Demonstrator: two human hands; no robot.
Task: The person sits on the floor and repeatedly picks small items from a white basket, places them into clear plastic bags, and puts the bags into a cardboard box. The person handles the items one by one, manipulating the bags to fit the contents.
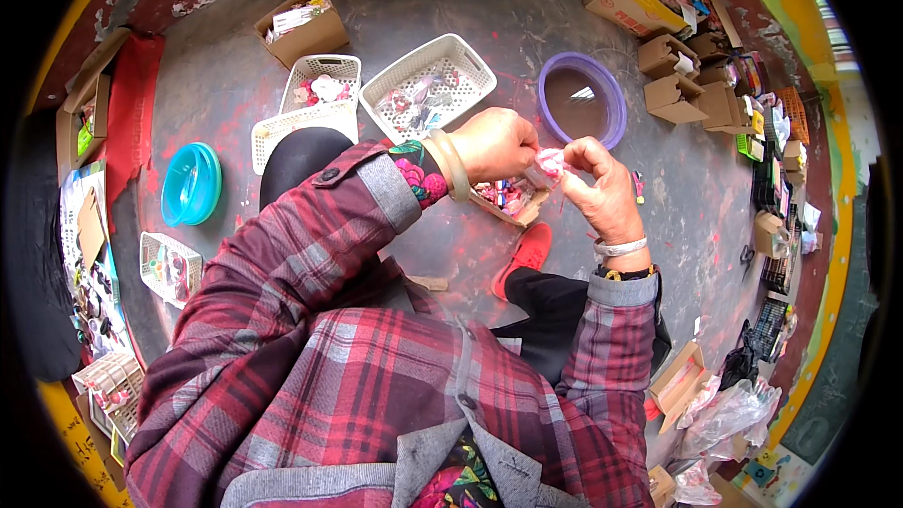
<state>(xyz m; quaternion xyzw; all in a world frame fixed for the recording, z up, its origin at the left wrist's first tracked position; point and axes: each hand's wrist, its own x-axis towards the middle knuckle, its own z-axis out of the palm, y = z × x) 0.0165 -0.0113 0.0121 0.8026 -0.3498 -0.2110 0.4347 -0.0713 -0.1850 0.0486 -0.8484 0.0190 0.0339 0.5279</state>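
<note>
Between my two hands is a small pink-and-white piece, soft-looking and partly see-through at its left side. My left hand is closed, its fingertips pinching the left edge of the piece. From the other side my right hand grips it between thumb and fingers. What exactly the piece is cannot be made out. Just below it, an open cardboard box holds small colourful items and is partly covered by my hands. My right foot, in a red shoe, rests beside that box.
Ahead stand a cream basket with small pieces, a smaller basket with pink and white items and a purple basin. Teal basins sit at left. Cardboard boxes and crates line the right wall, with plastic bags nearer.
</note>
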